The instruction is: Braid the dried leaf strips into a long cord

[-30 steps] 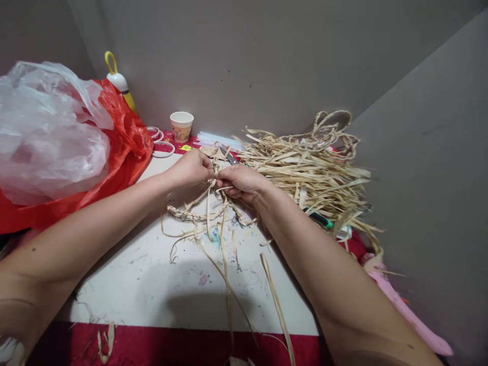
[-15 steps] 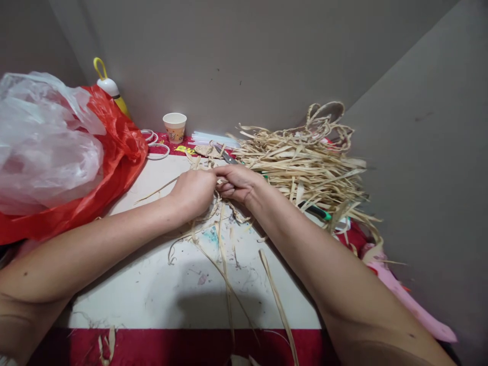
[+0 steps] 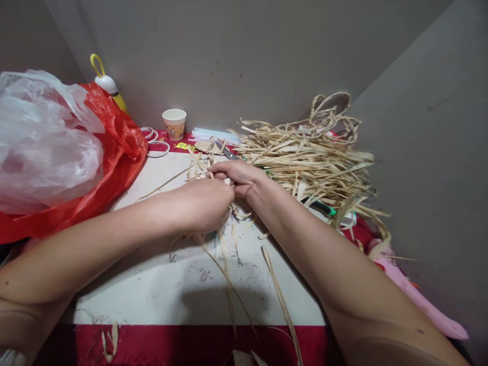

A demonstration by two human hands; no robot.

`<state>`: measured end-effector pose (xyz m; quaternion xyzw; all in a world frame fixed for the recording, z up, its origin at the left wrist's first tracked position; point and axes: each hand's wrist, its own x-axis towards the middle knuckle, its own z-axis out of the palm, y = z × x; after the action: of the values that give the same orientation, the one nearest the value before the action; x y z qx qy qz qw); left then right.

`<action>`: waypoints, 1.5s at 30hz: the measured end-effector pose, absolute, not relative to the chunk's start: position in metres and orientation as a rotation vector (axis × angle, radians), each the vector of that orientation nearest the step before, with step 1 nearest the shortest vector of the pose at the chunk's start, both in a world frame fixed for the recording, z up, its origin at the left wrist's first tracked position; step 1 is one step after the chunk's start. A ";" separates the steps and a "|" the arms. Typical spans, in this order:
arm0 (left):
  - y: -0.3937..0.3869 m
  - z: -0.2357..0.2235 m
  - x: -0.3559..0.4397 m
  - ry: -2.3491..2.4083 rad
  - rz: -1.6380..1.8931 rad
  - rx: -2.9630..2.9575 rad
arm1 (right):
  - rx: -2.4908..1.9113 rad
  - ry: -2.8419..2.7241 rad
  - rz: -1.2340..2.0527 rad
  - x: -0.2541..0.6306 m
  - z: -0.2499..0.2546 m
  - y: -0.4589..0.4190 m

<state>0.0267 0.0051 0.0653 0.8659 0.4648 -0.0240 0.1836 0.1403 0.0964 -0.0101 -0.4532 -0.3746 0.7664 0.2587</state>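
Observation:
My left hand (image 3: 204, 203) is closed above the white board, its fingers mostly hidden behind its own back and knuckles. It is right against my right hand (image 3: 239, 175), whose thumb and fingers pinch pale dried straw strips (image 3: 212, 176). What the left fingers grip is hidden, though straw runs out around them. Below the hands, long loose straw strips (image 3: 224, 264) trail over the board toward me. A short braided piece of straw (image 3: 239, 213) shows just under the right wrist. Scissors (image 3: 225, 150) lie beyond the right hand.
A big heap of straw strips (image 3: 316, 157) with braided loops fills the right back. Left stand a red plastic bag (image 3: 122, 137) with clear plastic and a yellow-white bottle (image 3: 107, 85). Against the wall are a paper cup (image 3: 174, 125) and clear sticks (image 3: 213, 135). A green-black handle (image 3: 322, 207) pokes from the heap.
My left hand has moved right and toward me, now overlapping the right hand's fingers and wrist side. The right hand stays nearly in place, still pinching. The view has shifted slightly.

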 end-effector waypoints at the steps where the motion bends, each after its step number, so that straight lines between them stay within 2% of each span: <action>1: 0.008 0.074 0.020 1.211 -0.086 2.409 | -1.211 -1.037 2.092 0.143 -0.008 0.097; 4: 0.030 0.084 -0.002 1.211 0.248 2.104 | -1.142 -1.118 2.176 0.150 -0.002 0.098; 6: 0.051 0.075 -0.013 1.391 0.591 1.926 | -1.136 -1.132 2.217 0.152 0.002 0.097; 8: 0.068 0.056 -0.017 1.510 0.765 1.691 | -1.151 -1.131 2.203 0.153 0.004 0.095; 13: 0.078 0.016 -0.005 1.150 0.626 1.084 | -1.145 -1.223 2.143 0.155 0.002 0.097; 18: 0.075 0.014 -0.004 0.980 0.621 0.923 | -1.163 -1.307 2.101 0.159 0.003 0.100; 26: 0.069 0.026 -0.002 1.123 0.609 1.088 | -1.140 -1.411 2.052 0.162 0.003 0.097; 38: 0.066 0.014 0.000 1.289 0.517 1.258 | -1.222 -1.583 1.975 0.161 0.004 0.093; 45: 0.070 0.016 -0.003 1.308 0.503 1.226 | -1.268 -1.750 1.826 0.162 0.008 0.090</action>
<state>-0.0030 0.0701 0.0160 0.5281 0.5635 0.2167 0.5972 0.1619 0.0901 0.0079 -0.4428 -0.6111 0.6374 0.1556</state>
